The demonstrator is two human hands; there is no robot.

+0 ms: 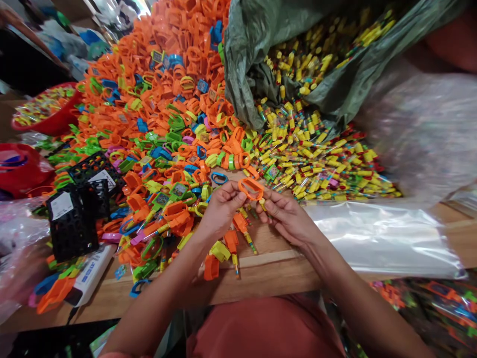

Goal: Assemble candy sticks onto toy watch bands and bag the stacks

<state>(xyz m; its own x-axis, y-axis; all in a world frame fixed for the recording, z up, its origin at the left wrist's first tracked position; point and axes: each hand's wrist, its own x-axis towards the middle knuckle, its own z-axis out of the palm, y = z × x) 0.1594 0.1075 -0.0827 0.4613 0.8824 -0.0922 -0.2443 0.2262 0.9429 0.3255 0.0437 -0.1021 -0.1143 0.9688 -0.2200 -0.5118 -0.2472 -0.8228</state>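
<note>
Between thumb and fingers, my left hand point(223, 208) pinches an orange plastic toy watch point(244, 195), its loop standing open toward me. My right hand point(286, 215) is closed on a small clear tube with a yellow cap point(262, 203), held against the watch's right side; most of the tube is hidden by the fingers. Just below the hands, orange watches with tubes attached point(231, 242) lie on the wooden table point(272, 271). A blue watch loop point(219, 178) rests beyond my left hand.
A tall heap of mostly orange toy watches point(167, 104) fills the back left. Yellow-capped tubes point(316, 154) spill from a dark green bag point(248, 64). Clear plastic bags point(380, 238) lie right. Black trays point(70, 223), a white power strip point(93, 273) and red basins point(48, 122) stand left.
</note>
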